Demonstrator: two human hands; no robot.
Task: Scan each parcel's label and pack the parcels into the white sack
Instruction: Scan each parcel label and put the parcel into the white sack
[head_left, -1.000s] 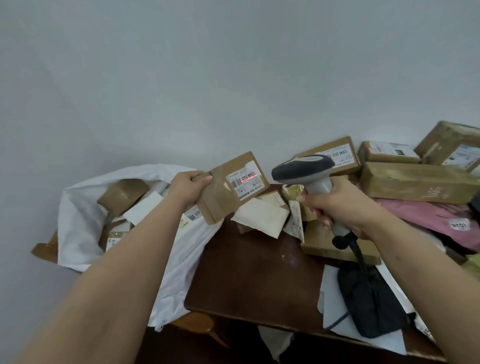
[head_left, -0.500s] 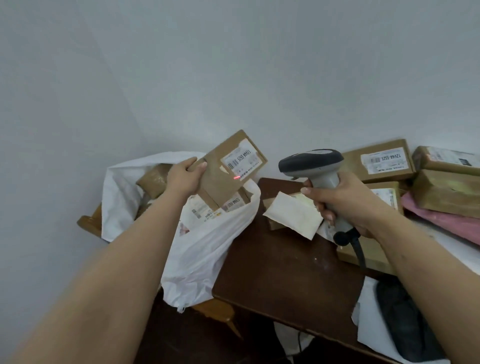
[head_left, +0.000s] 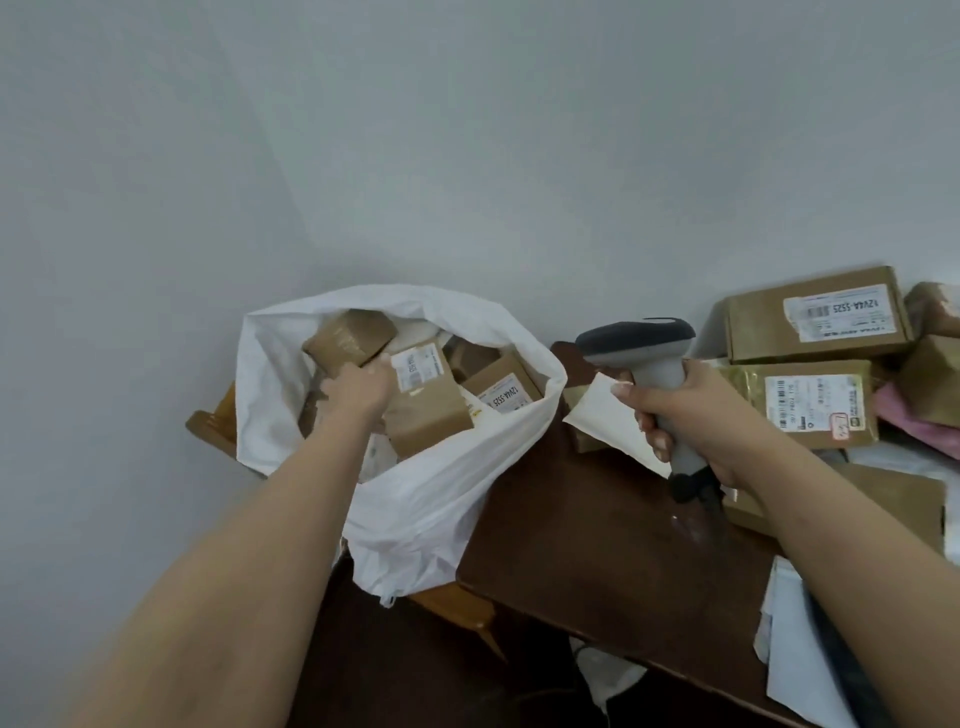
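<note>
Sack (head_left: 415, 499) of parcels (head_left: 426, 410) left of the table (head_left: 597, 545); boxes (head_left: 815, 322) stacked at its far right.

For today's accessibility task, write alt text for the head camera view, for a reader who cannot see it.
A person's left hand lowers a brown parcel into an open white sack already holding other parcels. The right hand grips a grey barcode scanner above a dark wooden table, where more labelled parcels are stacked at the right.

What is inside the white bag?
The white sack holds several brown cardboard parcels, some showing white labels. The left hand reaches in, touching one parcel. Anything deeper down is hidden by the top parcels and the sack's wall.
</note>
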